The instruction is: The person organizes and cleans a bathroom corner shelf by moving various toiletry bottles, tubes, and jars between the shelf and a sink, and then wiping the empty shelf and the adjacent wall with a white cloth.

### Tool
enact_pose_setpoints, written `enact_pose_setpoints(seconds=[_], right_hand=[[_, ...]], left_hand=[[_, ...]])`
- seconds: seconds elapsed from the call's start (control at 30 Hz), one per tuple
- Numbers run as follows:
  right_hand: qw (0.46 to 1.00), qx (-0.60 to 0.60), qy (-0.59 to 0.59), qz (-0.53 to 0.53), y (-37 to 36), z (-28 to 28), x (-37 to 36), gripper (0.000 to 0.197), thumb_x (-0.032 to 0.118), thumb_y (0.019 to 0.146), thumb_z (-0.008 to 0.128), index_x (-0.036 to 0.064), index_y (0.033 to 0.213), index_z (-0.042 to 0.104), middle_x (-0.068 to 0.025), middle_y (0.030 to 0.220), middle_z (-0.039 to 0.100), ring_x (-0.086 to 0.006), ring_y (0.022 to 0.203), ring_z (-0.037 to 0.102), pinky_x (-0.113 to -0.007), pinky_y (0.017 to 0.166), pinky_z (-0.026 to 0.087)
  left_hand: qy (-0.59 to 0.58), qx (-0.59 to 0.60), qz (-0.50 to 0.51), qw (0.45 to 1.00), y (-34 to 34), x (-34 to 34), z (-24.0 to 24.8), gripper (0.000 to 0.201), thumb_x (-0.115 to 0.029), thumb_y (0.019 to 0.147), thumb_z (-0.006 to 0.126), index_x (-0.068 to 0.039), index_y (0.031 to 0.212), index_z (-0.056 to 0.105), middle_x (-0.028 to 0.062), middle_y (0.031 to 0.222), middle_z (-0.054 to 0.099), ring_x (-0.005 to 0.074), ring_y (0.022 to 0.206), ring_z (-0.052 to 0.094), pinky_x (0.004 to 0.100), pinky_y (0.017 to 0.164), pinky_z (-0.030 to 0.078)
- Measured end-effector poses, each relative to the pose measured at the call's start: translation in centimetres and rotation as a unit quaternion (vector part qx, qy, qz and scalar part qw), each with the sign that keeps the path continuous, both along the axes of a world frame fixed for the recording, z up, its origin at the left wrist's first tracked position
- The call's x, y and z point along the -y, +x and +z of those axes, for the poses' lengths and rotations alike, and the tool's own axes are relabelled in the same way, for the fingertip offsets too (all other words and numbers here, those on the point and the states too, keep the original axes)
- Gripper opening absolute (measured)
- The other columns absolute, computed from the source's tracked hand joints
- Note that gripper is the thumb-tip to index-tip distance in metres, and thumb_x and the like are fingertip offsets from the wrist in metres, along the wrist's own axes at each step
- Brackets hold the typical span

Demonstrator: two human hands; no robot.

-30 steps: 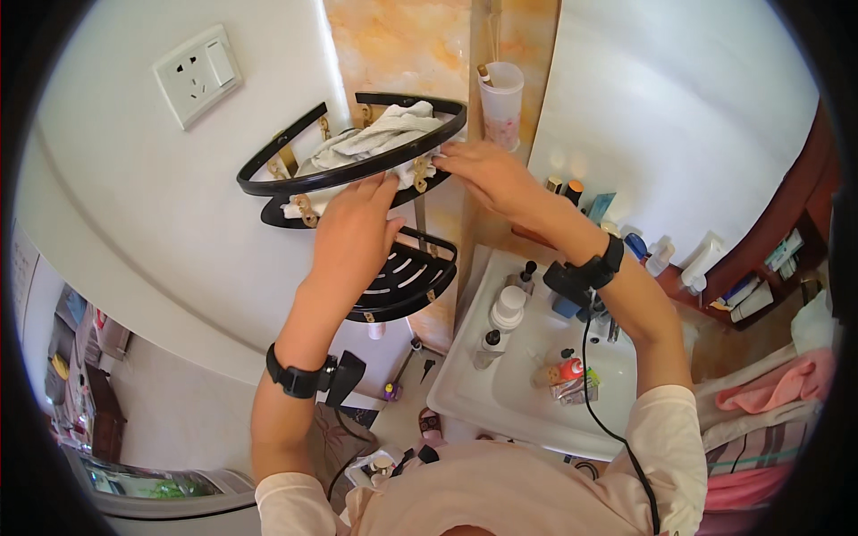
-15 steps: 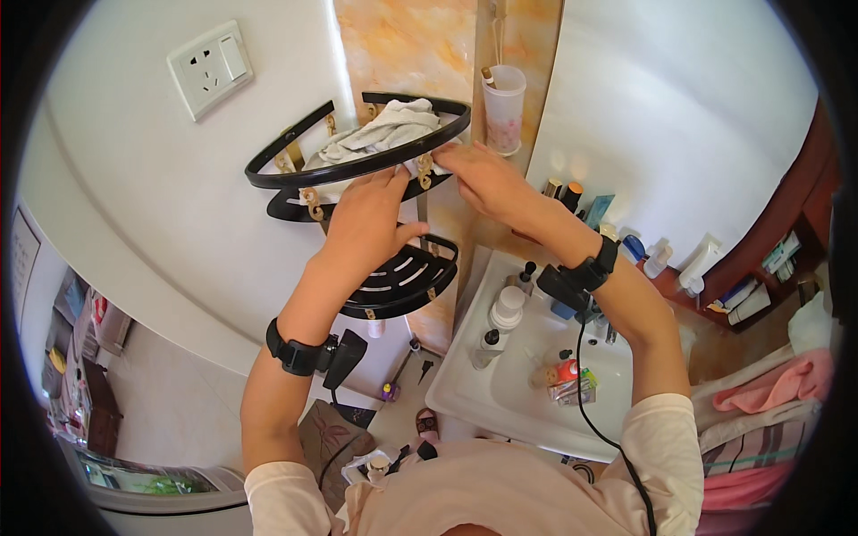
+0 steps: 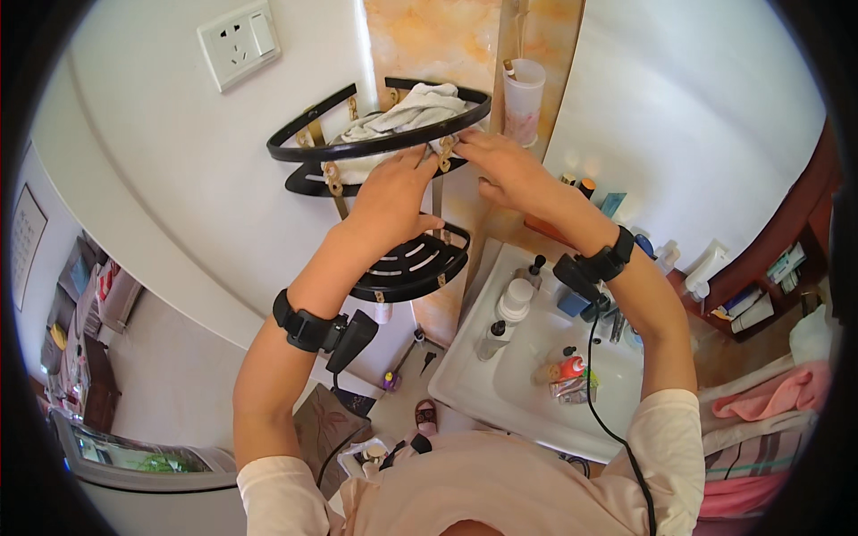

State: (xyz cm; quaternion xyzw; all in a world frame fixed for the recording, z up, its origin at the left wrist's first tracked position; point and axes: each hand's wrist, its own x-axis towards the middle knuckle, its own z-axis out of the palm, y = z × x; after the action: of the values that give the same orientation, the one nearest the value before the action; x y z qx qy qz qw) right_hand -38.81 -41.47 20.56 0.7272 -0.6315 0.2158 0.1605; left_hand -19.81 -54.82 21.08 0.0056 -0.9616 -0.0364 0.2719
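Note:
A grey-white cloth (image 3: 416,114) lies bunched on the top tier of a black corner shelf (image 3: 380,150) with gold-coloured brackets. My left hand (image 3: 393,198) reaches in beneath the front rail, its fingers stretched toward the cloth and its thumb held apart; the fingertips are partly hidden. At the shelf's right end my right hand (image 3: 509,170) has its fingers bent against the cloth's edge, beside a gold bracket, with the tips tucked behind the rail. Below my left hand sits the lower slatted tier (image 3: 407,268). Both wrists wear black straps with small devices.
A white sink (image 3: 456,380) with pump bottles (image 3: 514,299) and small packets stands below right. A cup (image 3: 525,103) is mounted on the wall beside the shelf. Toiletries line a ledge under the mirror (image 3: 661,116). A socket plate (image 3: 239,45) is at upper left.
The view has shifted, so the shelf appears farther right and slightly higher. Both hands stay at the top tier by the cloth, with only slight changes in pose.

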Motion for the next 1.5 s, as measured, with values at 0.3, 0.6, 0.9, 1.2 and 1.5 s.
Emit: enact_pose_setpoints(seconds=[0.3,0.6,0.9,1.2,1.5], right_hand=[[0.998,-0.052,-0.005,-0.019,-1.0,0.5,-1.7,0.059,-0.001,0.069,0.059,0.0016,0.126,0.05,-0.0189,0.13,0.051,-0.0329,0.122,0.047,-0.043,0.101,0.039],[0.995,0.043,-0.031,0.083,-0.5,-0.7,-1.6,0.055,0.001,0.071,0.059,-0.0005,0.125,0.05,-0.021,0.129,0.052,-0.0362,0.122,0.047,-0.041,0.102,0.04],[0.993,0.038,0.03,0.105,-0.9,-0.6,0.3,0.069,0.024,0.07,0.067,0.0012,0.132,0.046,-0.0196,0.138,0.045,-0.0356,0.127,0.043,-0.045,0.106,0.035],[0.998,0.009,0.064,0.003,1.6,1.2,-0.3,0.067,0.021,0.071,0.067,0.003,0.131,0.044,-0.0174,0.139,0.043,-0.033,0.131,0.037,-0.055,0.109,0.026],[0.989,-0.106,-0.065,0.076,10.6,1.4,0.0,0.067,0.014,0.07,0.074,-0.0017,0.128,0.045,-0.0203,0.132,0.047,-0.0365,0.124,0.043,-0.047,0.104,0.036]], left_hand=[[-0.015,0.014,0.009,1.0,3.5,-0.5,0.2,0.08,-0.012,0.061,0.083,-0.004,0.131,0.046,0.0202,0.139,0.043,0.0382,0.121,0.047,0.0408,0.101,0.04],[0.033,-0.045,0.005,0.998,3.0,-1.7,-0.9,0.066,-0.013,0.065,0.08,-0.003,0.124,0.051,0.0218,0.131,0.051,0.0384,0.12,0.049,0.042,0.1,0.041],[0.011,-0.032,0.104,0.994,2.3,-2.3,-0.8,0.07,-0.012,0.062,0.08,-0.001,0.123,0.047,0.0247,0.125,0.052,0.0404,0.115,0.05,0.0445,0.097,0.041],[0.055,-0.231,0.038,0.971,8.2,-0.1,-2.3,0.043,-0.005,0.073,0.074,-0.002,0.113,0.059,0.0176,0.123,0.058,0.0348,0.112,0.056,0.0397,0.094,0.046],[0.117,-0.248,0.069,0.959,10.1,4.5,-2.5,0.053,0.002,0.076,0.063,-0.002,0.127,0.052,0.0169,0.127,0.056,0.0313,0.122,0.051,0.0392,0.103,0.039]])
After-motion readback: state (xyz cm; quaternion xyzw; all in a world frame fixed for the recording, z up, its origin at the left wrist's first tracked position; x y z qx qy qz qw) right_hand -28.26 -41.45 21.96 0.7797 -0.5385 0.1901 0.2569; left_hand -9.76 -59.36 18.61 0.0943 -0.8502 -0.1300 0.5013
